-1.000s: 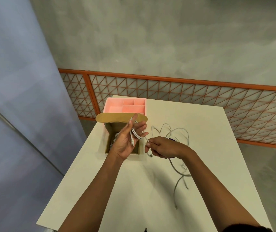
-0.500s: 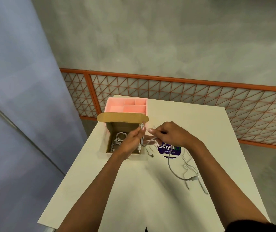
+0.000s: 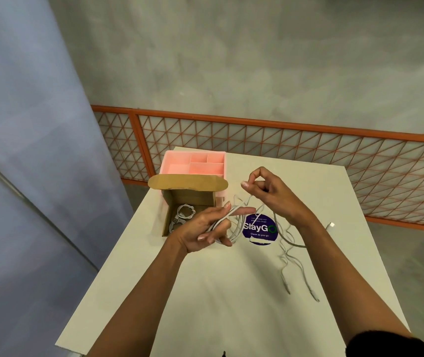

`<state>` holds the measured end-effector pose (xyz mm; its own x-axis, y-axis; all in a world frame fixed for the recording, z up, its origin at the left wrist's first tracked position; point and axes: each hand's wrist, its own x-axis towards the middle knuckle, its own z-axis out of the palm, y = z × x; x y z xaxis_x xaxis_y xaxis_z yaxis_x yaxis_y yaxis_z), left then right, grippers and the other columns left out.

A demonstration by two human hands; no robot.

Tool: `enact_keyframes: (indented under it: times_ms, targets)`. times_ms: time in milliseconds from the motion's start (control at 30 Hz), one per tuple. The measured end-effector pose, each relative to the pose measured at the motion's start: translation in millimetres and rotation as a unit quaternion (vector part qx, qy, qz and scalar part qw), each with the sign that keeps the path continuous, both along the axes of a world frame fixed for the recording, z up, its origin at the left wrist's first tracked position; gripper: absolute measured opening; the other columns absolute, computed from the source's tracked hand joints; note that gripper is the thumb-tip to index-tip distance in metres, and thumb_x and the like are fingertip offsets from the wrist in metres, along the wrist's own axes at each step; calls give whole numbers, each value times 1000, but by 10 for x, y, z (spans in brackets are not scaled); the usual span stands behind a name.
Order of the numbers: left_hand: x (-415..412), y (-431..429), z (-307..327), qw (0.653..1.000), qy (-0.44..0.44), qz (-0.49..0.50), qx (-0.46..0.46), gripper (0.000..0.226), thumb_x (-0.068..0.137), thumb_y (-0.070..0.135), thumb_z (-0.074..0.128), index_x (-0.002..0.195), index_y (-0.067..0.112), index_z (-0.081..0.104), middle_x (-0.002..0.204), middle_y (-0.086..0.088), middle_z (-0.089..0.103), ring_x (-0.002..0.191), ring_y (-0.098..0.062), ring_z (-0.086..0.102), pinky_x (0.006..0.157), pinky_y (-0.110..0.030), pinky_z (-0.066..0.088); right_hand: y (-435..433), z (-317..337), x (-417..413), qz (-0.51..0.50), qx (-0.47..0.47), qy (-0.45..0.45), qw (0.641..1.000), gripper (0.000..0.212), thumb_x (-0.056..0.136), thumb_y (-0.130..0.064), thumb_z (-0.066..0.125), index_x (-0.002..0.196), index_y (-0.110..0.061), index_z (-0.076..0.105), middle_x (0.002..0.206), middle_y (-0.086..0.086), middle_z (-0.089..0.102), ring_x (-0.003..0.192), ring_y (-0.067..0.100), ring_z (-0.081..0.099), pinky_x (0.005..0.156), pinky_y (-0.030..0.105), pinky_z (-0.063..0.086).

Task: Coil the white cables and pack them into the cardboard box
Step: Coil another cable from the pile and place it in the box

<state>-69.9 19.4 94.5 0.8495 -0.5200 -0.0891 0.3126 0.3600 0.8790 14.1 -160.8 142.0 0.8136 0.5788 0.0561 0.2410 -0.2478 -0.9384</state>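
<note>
An open cardboard box stands at the table's far left, its flap folded back, with coiled white cables lying inside. My left hand hovers just right of the box and grips several loops of a white cable between its fingers. My right hand is raised beyond it, pinching the same cable's strand between thumb and forefinger. More loose white cables trail over the table to the right, their plugs pointing toward me.
A pink divided organiser stands right behind the box. A round purple sticker is on the white table. An orange lattice railing runs behind the table's far edge, a grey-blue wall at left.
My right hand has lifted up and away from my left, drawing the cable strand out. My left hand has shifted right of the box, with more loops in it.
</note>
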Motion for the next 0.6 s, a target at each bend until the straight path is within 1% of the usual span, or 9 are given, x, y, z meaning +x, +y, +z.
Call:
enact_keyframes:
  times_ms: [33, 67, 133, 200, 233, 300, 400, 500, 600]
  targets:
    - [-3, 3, -1, 1000, -3, -2, -18, 48, 99, 35, 39, 132, 3, 52, 38, 5, 40, 28, -8, 21, 69, -29, 60, 0, -14, -13, 0, 8, 7, 1000, 25, 89, -39, 58, 92, -16, 49, 64, 25, 46, 69, 23, 41, 70, 31, 36]
    - [-3, 0, -5, 999, -6, 1, -34, 46, 96, 37, 46, 124, 3, 59, 37, 6, 40, 27, -8, 22, 65, -27, 59, 2, -28, -25, 0, 12, 11, 1000, 24, 90, -37, 58, 92, -15, 49, 58, 16, 40, 65, 22, 35, 65, 26, 35]
    - [-7, -6, -14, 998, -5, 18, -60, 37, 89, 41, 60, 98, 6, 69, 35, 7, 41, 25, -5, 28, 58, -25, 57, 0, -56, -46, 0, 17, 17, 1000, 21, 93, -33, 56, 91, -12, 51, 52, -1, 33, 60, 21, 27, 54, 15, 32]
    - [-15, -12, -18, 996, 9, 24, -86, 30, 85, 40, 66, 79, 10, 65, 33, 7, 43, 25, -4, 33, 54, -23, 54, -4, -77, -75, 12, 20, 22, 999, 21, 95, -29, 53, 91, -9, 56, 48, -10, 36, 53, 11, 28, 51, 11, 30]
    - [-19, -14, -14, 995, 17, 20, -98, 29, 86, 39, 66, 75, 12, 62, 33, 7, 43, 25, -4, 35, 53, -23, 54, -5, -80, -90, 19, 18, 22, 999, 23, 96, -28, 52, 90, -7, 59, 49, -11, 42, 50, 5, 30, 50, 9, 30]
    - [-18, -13, -3, 994, 26, 8, -104, 29, 87, 38, 64, 73, 13, 59, 34, 7, 43, 25, -4, 35, 54, -23, 53, -12, -72, -109, 24, 11, 18, 999, 27, 96, -27, 51, 87, -5, 64, 60, -11, 52, 49, -1, 38, 51, 8, 33]
    - [-6, -10, -20, 997, 21, -12, -73, 30, 88, 40, 62, 75, 13, 58, 36, 6, 43, 27, -4, 33, 58, -25, 56, -31, -3, -107, 26, 7, 18, 999, 22, 93, -22, 57, 82, -5, 65, 66, -10, 60, 55, -7, 52, 55, 4, 38]
    - [-33, -31, -54, 998, 20, -28, -55, 30, 88, 41, 62, 74, 16, 58, 37, 7, 43, 28, -3, 34, 59, -24, 55, -31, 80, -75, 12, 22, 20, 999, 19, 88, -21, 64, 75, -8, 64, 63, -9, 58, 49, -5, 47, 52, 5, 35]
    - [-69, -46, -46, 997, 25, -14, -70, 30, 86, 42, 65, 71, 17, 59, 36, 8, 43, 28, -2, 36, 54, -20, 50, 9, 106, -83, -13, 39, 18, 999, 22, 89, -21, 63, 75, -4, 61, 65, 5, 50, 44, -2, 41, 49, 6, 33]
